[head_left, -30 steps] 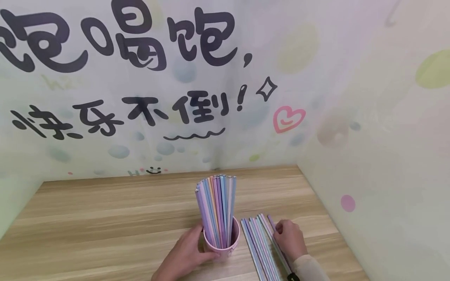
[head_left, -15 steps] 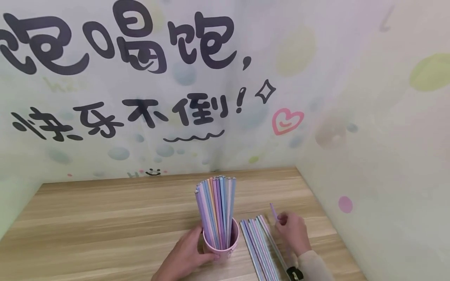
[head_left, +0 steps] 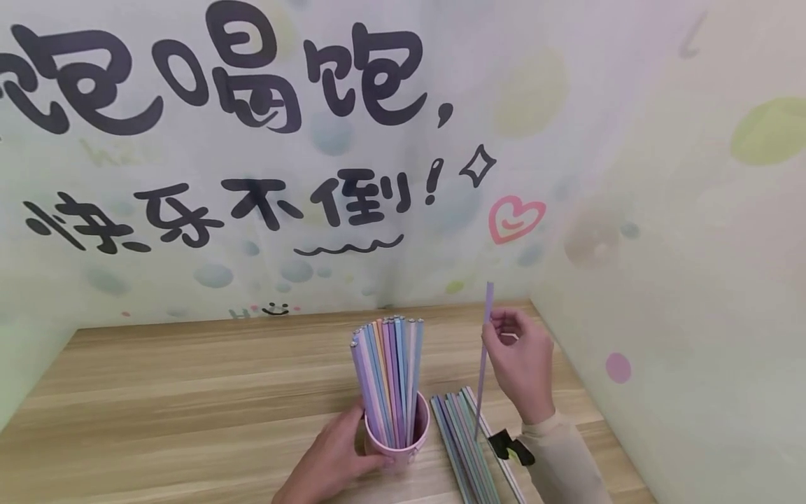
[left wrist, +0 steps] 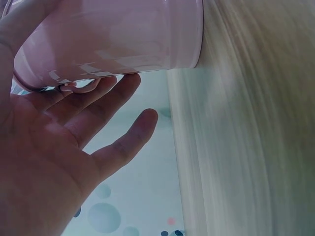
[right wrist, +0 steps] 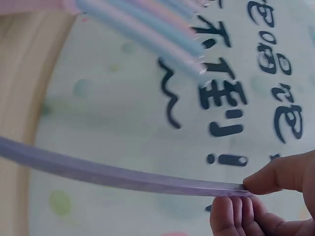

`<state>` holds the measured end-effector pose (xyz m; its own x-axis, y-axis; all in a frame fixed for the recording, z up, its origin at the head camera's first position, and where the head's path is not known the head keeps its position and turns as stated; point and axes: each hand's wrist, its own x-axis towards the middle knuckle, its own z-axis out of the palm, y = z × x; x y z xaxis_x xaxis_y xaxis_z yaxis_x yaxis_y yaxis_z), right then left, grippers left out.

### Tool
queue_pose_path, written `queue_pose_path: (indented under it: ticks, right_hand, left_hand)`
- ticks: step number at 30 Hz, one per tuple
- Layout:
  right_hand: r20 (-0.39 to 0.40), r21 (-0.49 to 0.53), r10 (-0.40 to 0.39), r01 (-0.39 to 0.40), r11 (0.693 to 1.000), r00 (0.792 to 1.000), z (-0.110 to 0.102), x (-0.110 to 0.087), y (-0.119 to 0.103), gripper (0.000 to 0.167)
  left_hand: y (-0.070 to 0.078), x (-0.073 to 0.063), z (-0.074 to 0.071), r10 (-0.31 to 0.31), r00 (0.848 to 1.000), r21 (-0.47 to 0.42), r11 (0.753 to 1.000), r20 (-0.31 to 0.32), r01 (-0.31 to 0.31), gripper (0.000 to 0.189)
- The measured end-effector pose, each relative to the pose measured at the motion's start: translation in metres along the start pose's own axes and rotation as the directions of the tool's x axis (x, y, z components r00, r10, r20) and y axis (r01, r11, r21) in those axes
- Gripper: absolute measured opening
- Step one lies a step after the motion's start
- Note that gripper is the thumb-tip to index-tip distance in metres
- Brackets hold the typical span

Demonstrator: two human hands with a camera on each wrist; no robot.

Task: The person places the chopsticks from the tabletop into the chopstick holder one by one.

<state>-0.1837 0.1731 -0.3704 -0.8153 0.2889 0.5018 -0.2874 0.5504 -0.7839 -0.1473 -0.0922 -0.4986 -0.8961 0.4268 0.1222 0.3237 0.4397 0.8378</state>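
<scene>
A pink cup (head_left: 393, 455) stands on the table, holding a bunch of pastel pencils (head_left: 387, 381) that lean up to the left. My left hand (head_left: 336, 451) grips its left side, thumb across the front. In the left wrist view the fingers (left wrist: 101, 108) reach along the cup wall, where a small curled lug shows. Further right, my right hand (head_left: 521, 357) pinches a purple pencil (head_left: 483, 364) near its top end between thumb and fingertips. The pencil stands nearly upright, its lower end overlapping a row of loose pencils (head_left: 462, 441).
The wooden table (head_left: 189, 392) meets a printed back wall (head_left: 378, 280) and a right wall (head_left: 680, 315) close beyond my right arm. The loose pencils lie side by side between the cup and my right sleeve (head_left: 563, 458), which bears a black strap piece (head_left: 511, 448).
My right hand has picked the purple pencil off the right end of the row, raised it and turned it nearly upright. The left hand and cup have stayed put.
</scene>
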Motion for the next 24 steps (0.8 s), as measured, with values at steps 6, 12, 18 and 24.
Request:
queue_pose_path:
  ticks: [6,12,18,24]
  right_hand:
    - [-0.051,0.165,-0.036,0.044,0.985,0.998,0.005,0.008,-0.036,0.009]
    - [-0.074,0.264,-0.054,0.072,0.962,0.996,0.013,0.010,-0.059,0.009]
    - [-0.062,0.288,-0.071,0.086,0.954,0.996,0.025,0.006,-0.062,0.009]
    - [0.000,0.251,-0.076,0.073,0.965,0.997,0.045,-0.008,-0.049,0.009]
  left_hand:
    - [0.001,0.001,0.000,-0.012,1.000,-0.017,1.000,0.005,0.012,0.095]
    - [0.000,0.001,0.000,-0.022,1.000,-0.024,0.999,0.007,0.022,0.094]
    - [-0.003,0.000,0.002,-0.018,1.000,0.005,1.000,-0.007,0.018,0.096]
    - [-0.004,-0.002,0.002,-0.013,1.000,0.011,1.000,-0.011,0.013,0.098]
